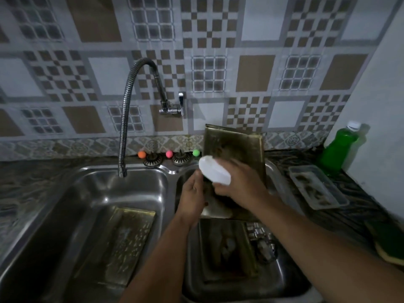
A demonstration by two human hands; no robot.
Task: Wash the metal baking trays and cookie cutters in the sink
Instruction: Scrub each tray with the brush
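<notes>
A metal baking tray (pixel 238 147) stands tilted on edge over the right sink basin (pixel 284 278). My left hand (pixel 192 197) grips its lower left edge. My right hand (pixel 238 182) holds a white scrubber (pixel 213 170) against the tray's face. A second tray (pixel 227 250) lies flat in the right basin, with small metal cookie cutters (pixel 262 241) beside it. A third tray (pixel 122 243) lies in the left basin (pixel 65 215).
A flexible faucet (pixel 126 119) arcs over the left basin. Two sink strainers (pixel 153 160) and coloured balls sit on the back ledge. On the right counter stand a green soap bottle (pixel 336 149), a clear plastic container (pixel 317 186) and a sponge (pixel 389 243).
</notes>
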